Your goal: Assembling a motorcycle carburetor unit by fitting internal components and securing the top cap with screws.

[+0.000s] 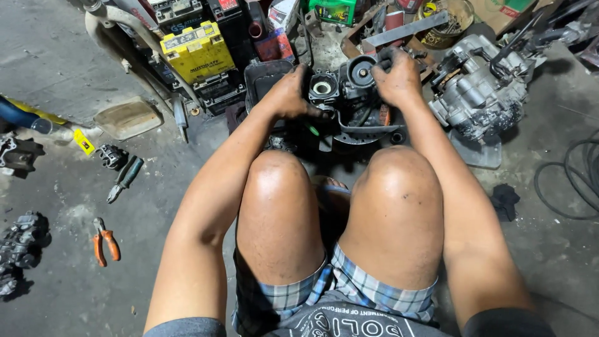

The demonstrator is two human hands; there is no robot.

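I am squatting on a concrete floor, knees in the middle of the view. A dark, greasy engine part (349, 93) sits on the floor in front of my knees. My left hand (288, 93) grips its left side, with a green-handled tool (313, 130) poking out below the fingers. My right hand (397, 78) rests on its top right, fingers curled over a round black fitting (362, 70). Both hands are smeared with grease.
A silver engine block (480, 87) lies to the right on a flat plate. A yellow battery (196, 51) and black batteries stand at the upper left. Orange-handled pliers (105, 240) and dark pliers (126, 178) lie on the left. Black hose (577, 181) coils at right.
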